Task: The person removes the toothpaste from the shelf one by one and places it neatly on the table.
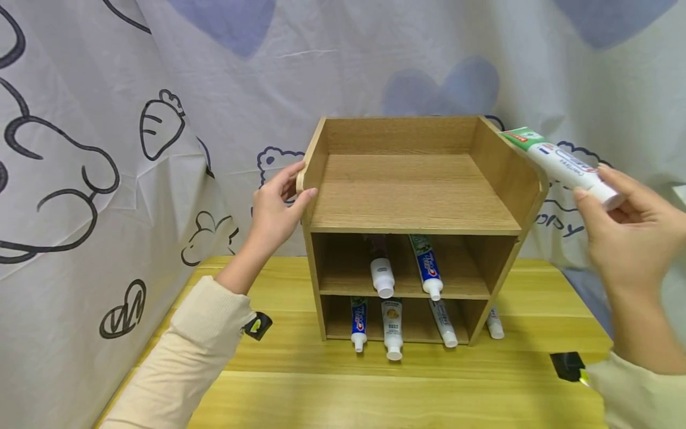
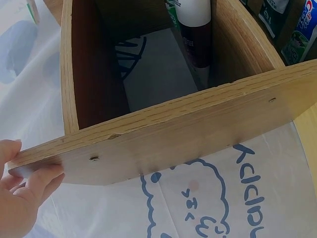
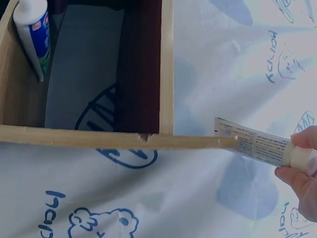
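At the right, my right hand [image 1: 640,229] pinches a white and green toothpaste tube [image 1: 563,167] near its white cap, between thumb and fingers. The tube's flat end points left and overlaps the upper right side panel of a wooden shelf [image 1: 418,190]; the right wrist view shows the printed back of the tube [image 3: 257,145]. On the other side, my left hand [image 1: 276,205] grips the front edge of the shelf's upper left panel. In the left wrist view its thumb and fingers [image 2: 42,183] lie on either side of that panel's corner.
Inside the middle compartment lie a dark tube with a white cap [image 1: 382,277] and a blue-green toothpaste tube [image 1: 429,265]. Below are a blue tube [image 1: 359,322] and two white tubes [image 1: 393,328], caps forward. Another white tube [image 1: 495,325] lies on the table right of the shelf.
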`<state>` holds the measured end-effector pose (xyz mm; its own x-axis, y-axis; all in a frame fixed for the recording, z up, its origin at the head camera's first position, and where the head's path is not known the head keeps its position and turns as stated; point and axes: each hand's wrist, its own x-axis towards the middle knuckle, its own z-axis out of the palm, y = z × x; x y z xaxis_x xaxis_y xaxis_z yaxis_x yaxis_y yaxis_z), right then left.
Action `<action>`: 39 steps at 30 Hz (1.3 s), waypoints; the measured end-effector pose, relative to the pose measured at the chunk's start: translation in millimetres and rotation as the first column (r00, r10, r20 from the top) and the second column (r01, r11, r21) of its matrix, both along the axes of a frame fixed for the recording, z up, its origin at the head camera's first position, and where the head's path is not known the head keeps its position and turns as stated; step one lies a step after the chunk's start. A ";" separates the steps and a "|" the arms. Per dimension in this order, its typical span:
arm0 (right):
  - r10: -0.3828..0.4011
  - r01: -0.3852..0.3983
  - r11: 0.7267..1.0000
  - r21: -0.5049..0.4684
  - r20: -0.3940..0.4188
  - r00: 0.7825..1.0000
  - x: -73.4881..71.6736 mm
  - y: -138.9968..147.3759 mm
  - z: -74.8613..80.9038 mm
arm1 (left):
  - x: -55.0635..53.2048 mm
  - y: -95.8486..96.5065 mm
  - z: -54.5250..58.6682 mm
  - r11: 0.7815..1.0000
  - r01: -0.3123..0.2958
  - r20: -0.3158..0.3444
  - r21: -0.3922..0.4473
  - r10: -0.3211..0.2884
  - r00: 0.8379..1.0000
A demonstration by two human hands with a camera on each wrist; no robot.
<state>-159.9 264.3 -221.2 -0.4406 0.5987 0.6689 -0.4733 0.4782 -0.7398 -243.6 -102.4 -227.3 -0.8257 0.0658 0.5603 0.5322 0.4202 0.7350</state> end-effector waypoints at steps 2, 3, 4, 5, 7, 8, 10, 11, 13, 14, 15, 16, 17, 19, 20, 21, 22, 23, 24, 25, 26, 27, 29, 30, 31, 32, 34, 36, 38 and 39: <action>-0.011 0.011 1.000 -0.007 0.020 1.000 0.2 2.9 -1.4 | 0.7 0.0 0.5 1.000 0.003 -0.001 0.002 -0.003 1.000; -0.017 0.017 1.000 -0.009 0.032 0.999 0.4 4.3 -2.1 | 0.6 0.0 0.5 1.000 0.005 -0.002 0.003 -0.005 1.000; -0.021 0.022 1.000 -0.013 0.044 0.999 0.8 5.9 -2.8 | 0.1 -0.1 0.2 1.000 0.007 -0.004 0.005 -0.007 1.000; -0.029 0.029 1.000 -0.011 0.058 0.998 1.2 7.5 -3.5 | -0.2 0.0 0.1 1.000 0.009 -0.007 0.006 -0.009 1.000; -0.040 0.041 0.999 -0.011 0.084 0.996 1.8 10.5 -5.3 | -0.9 -0.2 -0.4 1.000 0.011 -0.011 0.008 -0.011 1.000; -0.046 0.047 0.999 -0.008 0.095 0.994 2.2 11.9 -6.3 | -0.9 -0.2 -0.6 1.000 0.011 -0.012 0.008 -0.010 1.000; -0.052 0.054 0.998 -0.012 0.109 0.993 2.5 14.8 -8.9 | -1.3 -0.4 -1.1 1.000 0.007 -0.011 0.006 -0.007 1.000; -0.057 0.058 0.998 -0.012 0.116 0.992 2.6 16.0 -10.5 | -0.8 -0.4 -1.1 1.000 0.005 -0.009 0.006 -0.005 1.000; -0.057 0.061 0.998 -0.022 0.131 0.990 2.9 18.5 -14.0 | 0.2 -0.3 -1.1 1.000 0.000 -0.005 0.001 0.000 1.000; -0.057 0.061 0.998 -0.027 0.136 0.989 3.1 19.8 -15.9 | 0.6 -0.2 -1.1 1.000 -0.002 -0.004 0.000 0.002 1.000; -0.056 0.062 0.998 -0.032 0.141 0.988 3.5 21.0 -17.8 | 0.3 -0.3 -1.5 1.000 -0.005 -0.003 -0.003 0.005 1.000; -0.058 0.064 0.997 -0.037 0.145 0.988 3.8 22.5 -20.0 | 0.3 -0.2 -1.7 1.000 -0.006 -0.003 -0.004 0.006 1.000; -0.055 0.062 0.997 -0.045 0.144 0.988 4.1 24.0 -22.1 | -0.1 -0.1 -2.0 1.000 -0.008 -0.002 -0.005 0.008 1.000; -0.054 0.063 0.996 -0.058 0.142 0.988 4.3 27.1 -26.8 | -0.5 0.2 -2.4 1.000 -0.011 -0.005 -0.006 0.011 1.000; -0.055 0.065 0.996 -0.063 0.138 0.989 4.3 28.8 -29.2 | -0.7 0.4 -2.5 1.000 -0.011 -0.005 -0.006 0.011 1.000; -0.057 0.067 0.995 -0.070 0.136 0.989 4.1 30.5 -31.6 | -1.1 0.5 -2.8 1.000 -0.013 -0.006 -0.007 0.013 1.000; -0.054 0.065 0.994 -0.085 0.130 0.990 3.6 32.4 -33.9 | -1.0 0.8 -2.7 1.000 -0.013 -0.007 -0.007 0.013 1.000; -0.053 0.066 0.993 -0.094 0.130 0.990 3.2 33.8 -36.1 | -0.8 1.1 -2.6 1.000 -0.014 -0.007 -0.008 0.014 1.000; -0.059 0.072 0.993 -0.095 0.133 0.989 2.7 35.2 -38.6 | -0.5 1.3 -2.5 1.000 -0.014 -0.008 -0.009 0.014 1.000; -0.063 0.076 0.992 -0.097 0.131 0.989 2.1 36.5 -41.0 | -0.7 1.6 -2.6 1.000 -0.015 -0.008 -0.010 0.015 1.000; -0.071 0.084 0.992 -0.092 0.138 0.988 2.0 37.9 -43.7 | -0.9 1.8 -2.7 1.000 -0.016 -0.009 -0.013 0.016 1.000; -0.074 0.088 0.991 -0.097 0.138 0.988 1.7 39.0 -46.4 | -1.5 2.0 -3.1 1.000 -0.017 -0.010 -0.015 0.017 1.000; -0.089 0.102 0.991 -0.090 0.138 0.986 1.0 40.8 -52.4 | -1.9 2.4 -3.4 1.000 -0.019 -0.011 -0.018 0.019 1.000; -0.095 0.108 0.990 -0.088 0.135 0.986 0.5 41.6 -55.5 | -1.9 2.6 -3.5 1.000 -0.020 -0.009 -0.020 0.020 1.000; -0.098 0.110 0.990 -0.092 0.130 0.987 0.1 42.4 -58.6 | -2.4 2.7 -3.9 1.000 -0.022 -0.008 -0.021 0.021 1.000; -0.103 0.115 0.989 -0.093 0.126 0.987 -0.3 43.1 -61.8 | -2.9 2.8 -4.1 1.000 -0.022 -0.007 -0.022 0.022 1.000; -0.098 0.109 0.987 -0.115 0.096 0.991 -1.5 44.2 -67.7 | -2.5 3.1 -3.7 0.999 -0.023 -0.004 -0.023 0.023 1.000; -0.108 0.117 0.986 -0.121 0.079 0.991 -2.3 45.1 -73.5 | -2.6 3.3 -3.4 0.999 -0.023 -0.008 -0.024 0.023 1.000; -0.122 0.129 0.984 -0.122 0.062 0.991 -3.0 45.9 -79.3 | -2.3 3.6 -2.6 0.999 -0.024 -0.014 -0.024 0.024 1.000; -0.127 0.132 0.984 -0.122 0.051 0.991 -3.3 46.2 -82.1 | -2.4 3.6 -2.4 0.999 -0.026 -0.019 -0.026 0.025 1.000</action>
